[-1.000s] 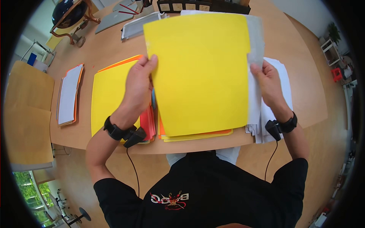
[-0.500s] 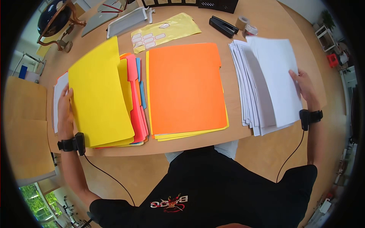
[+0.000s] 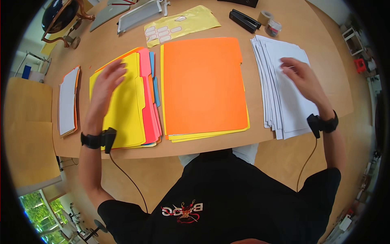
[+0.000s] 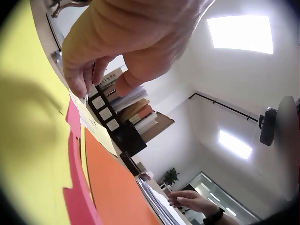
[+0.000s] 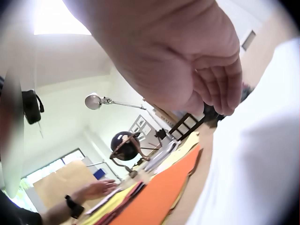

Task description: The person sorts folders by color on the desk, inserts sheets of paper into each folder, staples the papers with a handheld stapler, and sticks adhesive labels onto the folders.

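1. Above the left part of the worktop (image 3: pixel 256 85), the left hand (image 3: pixel 106 83) hovers over the yellow folders (image 3: pixel 128 118), its fingers loosely bent and holding nothing. The hand is blurred in the head view; the left wrist view shows it raised just above the yellow surface.

2. Over the white papers (image 3: pixel 298 103) on the right side hovers the right hand (image 3: pixel 300 79), its fingers relaxed and slightly curled, with nothing gripped. The right wrist view shows them near the white sheets.

3. Beneath the left hand, the yellow folders lie on a pile with pink folders (image 3: pixel 151 110) and blue folders (image 3: pixel 156 91) showing along its right edge, and an orange edge at the top left.

4. Between the two hands, the orange folder (image 3: pixel 203 87) lies flat, with yellow edges showing at its left and bottom. The white papers lie in a slightly fanned stack to its right, apart from it.

5. Left of the yellow folders, a narrow stack of pale sheets (image 3: pixel 68 101) with orange edges lies apart from them.

6. Beyond the orange folder are a yellow sheet (image 3: pixel 205 20) bearing pale labels, a black stapler (image 3: pixel 244 21) and two tape rolls (image 3: pixel 270 23). Farther left stand a grey tray (image 3: pixel 140 18) and a dark globe (image 3: pixel 58 20).

7. Each wrist wears a black band; the short-sleeved shirt (image 3: pixel 243 203) is black.
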### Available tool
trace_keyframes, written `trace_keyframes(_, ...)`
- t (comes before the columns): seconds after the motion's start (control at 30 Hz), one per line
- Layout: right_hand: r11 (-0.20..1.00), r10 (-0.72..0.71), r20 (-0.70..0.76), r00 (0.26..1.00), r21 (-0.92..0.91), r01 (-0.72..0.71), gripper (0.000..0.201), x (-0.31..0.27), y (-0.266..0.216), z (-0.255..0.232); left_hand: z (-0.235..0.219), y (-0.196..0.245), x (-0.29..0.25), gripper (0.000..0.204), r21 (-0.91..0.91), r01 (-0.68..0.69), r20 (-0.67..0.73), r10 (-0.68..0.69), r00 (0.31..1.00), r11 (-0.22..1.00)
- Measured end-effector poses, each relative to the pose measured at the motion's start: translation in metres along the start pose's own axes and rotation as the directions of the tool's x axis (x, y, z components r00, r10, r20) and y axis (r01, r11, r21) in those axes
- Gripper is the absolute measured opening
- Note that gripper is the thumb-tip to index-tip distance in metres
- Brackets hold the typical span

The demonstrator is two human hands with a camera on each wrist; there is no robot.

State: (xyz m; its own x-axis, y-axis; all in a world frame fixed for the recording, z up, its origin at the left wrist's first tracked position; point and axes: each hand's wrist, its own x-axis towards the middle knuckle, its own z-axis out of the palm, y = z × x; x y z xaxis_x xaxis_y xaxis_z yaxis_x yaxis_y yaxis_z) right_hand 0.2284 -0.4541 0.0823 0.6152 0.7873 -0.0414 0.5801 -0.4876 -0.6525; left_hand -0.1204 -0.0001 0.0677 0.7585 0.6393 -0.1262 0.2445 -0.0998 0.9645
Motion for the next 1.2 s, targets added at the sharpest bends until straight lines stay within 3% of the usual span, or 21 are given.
trace_keyframes(0.07,0.979,0.065,0.156,0.986,0.183,-0.093,0.046,0.013,-0.028,0.034,0.051,0.01,-0.001,0.053,0.061,0.04,0.138,-0.048,0.989,0.997)
trace_keyframes(0.13,0.957,0.104,0.293,0.951,0.232,-0.176,0.051,0.024,-0.041,0.062,0.096,0.011,-0.001,0.056,0.203,0.068,0.157,-0.101,0.982,0.977)
trace_keyframes(0.2,0.936,0.15,0.346,0.926,0.253,-0.246,0.055,0.033,-0.052,0.082,0.126,0.013,0.002,0.064,0.399,0.077,0.27,-0.197,0.942,0.914)
trace_keyframes(0.23,0.937,0.144,0.35,0.926,0.252,-0.241,0.055,0.033,-0.058,0.083,0.133,0.015,-0.001,0.064,0.398,0.08,0.264,-0.198,0.944,0.914)
trace_keyframes(0.3,0.906,0.15,0.405,0.902,0.308,-0.289,0.059,0.032,-0.067,0.081,0.138,0.017,-0.005,0.068,0.252,0.195,0.112,-0.228,0.967,0.948)
trace_keyframes(0.33,0.906,0.149,0.407,0.901,0.309,-0.29,0.059,0.032,-0.067,0.081,0.135,0.016,-0.003,0.068,0.254,0.197,0.111,-0.231,0.967,0.947)
trace_keyframes(0.4,0.878,0.107,0.404,0.908,0.391,-0.277,0.059,0.031,-0.064,0.079,0.129,0.014,0.003,0.069,0.018,0.245,0.142,-0.245,0.959,0.969)
trace_keyframes(0.43,0.878,0.107,0.403,0.909,0.39,-0.277,0.059,0.031,-0.062,0.079,0.132,0.013,0.002,0.069,0.017,0.244,0.142,-0.244,0.959,0.97)
trace_keyframes(0.5,0.774,0.127,0.395,0.91,0.534,-0.34,0.051,0.031,-0.06,0.078,0.138,0.015,-0.002,0.057,-0.101,0.143,-0.006,-0.144,0.99,0.985)
trace_keyframes(0.53,0.774,0.127,0.396,0.91,0.534,-0.341,0.051,0.031,-0.06,0.079,0.138,0.016,-0.001,0.057,-0.101,0.143,-0.006,-0.144,0.99,0.985)
trace_keyframes(0.6,0.673,0.09,0.262,0.961,0.695,-0.253,0.048,0.031,-0.061,0.082,0.136,0.022,0.0,0.049,-0.386,0.212,0.159,-0.161,0.974,0.898)
trace_keyframes(0.63,0.673,0.091,0.26,0.961,0.696,-0.252,0.048,0.031,-0.065,0.081,0.137,0.025,0.0,0.049,-0.386,0.211,0.16,-0.16,0.974,0.898)
trace_keyframes(0.7,0.552,0.06,0.201,0.978,0.809,-0.2,0.038,0.032,-0.074,0.076,0.14,0.03,0.0,0.035,-0.488,0.135,0.07,-0.116,0.991,0.863)
trace_keyframes(0.83,0.558,0.027,0.264,0.964,0.796,-0.234,0.03,0.038,-0.059,0.075,0.141,0.029,0.0,0.036,-0.504,0.103,0.083,-0.071,0.994,0.857)
trace_keyframes(0.9,0.647,0.079,0.137,0.988,0.747,-0.155,0.037,0.036,-0.068,0.08,0.143,0.031,-0.002,0.035,-0.517,0.13,0.104,-0.089,0.991,0.846)
trace_keyframes(1.0,0.742,0.174,0.105,0.979,0.639,-0.201,0.051,0.033,-0.082,0.085,0.146,0.027,-0.004,0.036,-0.519,0.181,0.14,-0.126,0.982,0.835)
trace_keyframes(1.03,0.812,0.113,0.084,0.99,0.566,-0.141,0.054,0.035,-0.075,0.089,0.147,0.028,-0.005,0.036,-0.524,0.178,0.135,-0.125,0.983,0.833)
trace_keyframes(1.2,0.712,0.093,0.124,0.988,0.685,-0.153,0.049,0.033,-0.073,0.083,0.142,0.03,-0.009,0.033,-0.555,0.174,0.159,-0.101,0.982,0.813)
